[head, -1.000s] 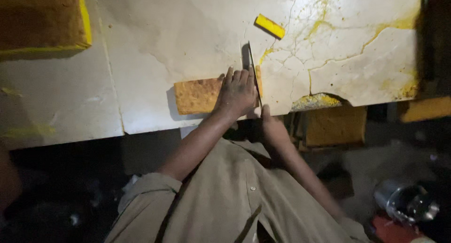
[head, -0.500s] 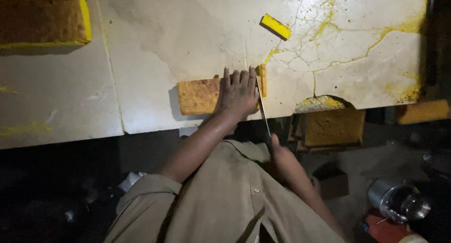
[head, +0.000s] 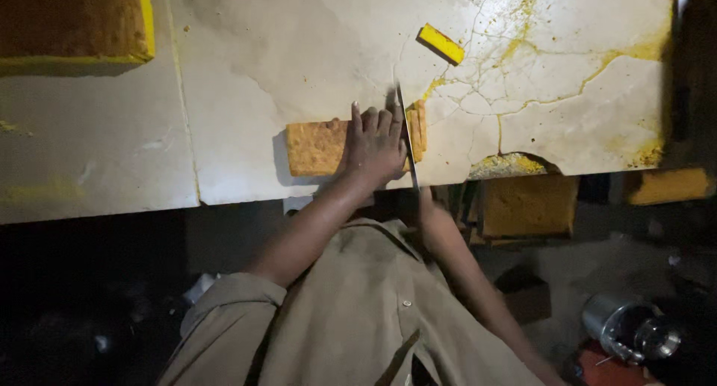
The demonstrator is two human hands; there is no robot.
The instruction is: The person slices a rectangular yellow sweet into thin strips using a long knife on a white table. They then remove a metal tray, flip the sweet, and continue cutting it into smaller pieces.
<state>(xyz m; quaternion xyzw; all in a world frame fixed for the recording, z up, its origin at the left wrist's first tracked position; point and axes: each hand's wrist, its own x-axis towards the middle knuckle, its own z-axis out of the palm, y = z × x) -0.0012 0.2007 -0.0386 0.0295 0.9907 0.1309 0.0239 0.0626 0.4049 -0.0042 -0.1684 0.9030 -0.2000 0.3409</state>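
With the left hand (head: 373, 143) spread flat on the orange slab (head: 317, 147), the right hand (head: 427, 207) grips a knife (head: 407, 139) mid-slice, so the cut seemingly calls for a straight, steady stroke.

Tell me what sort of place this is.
Probably a small, dim food workshop: a cracked, yellow-stained white stone worktop, the left hand steadying an orange-brown spongy rectangular slab beside a long thin knife blade, more blocks stacked below.

Flat orange-brown sponge slab (head: 317, 147) on cracked pale stone tabletop (head: 246, 65), small yellow rectangular offcut (head: 441, 43) behind, right.
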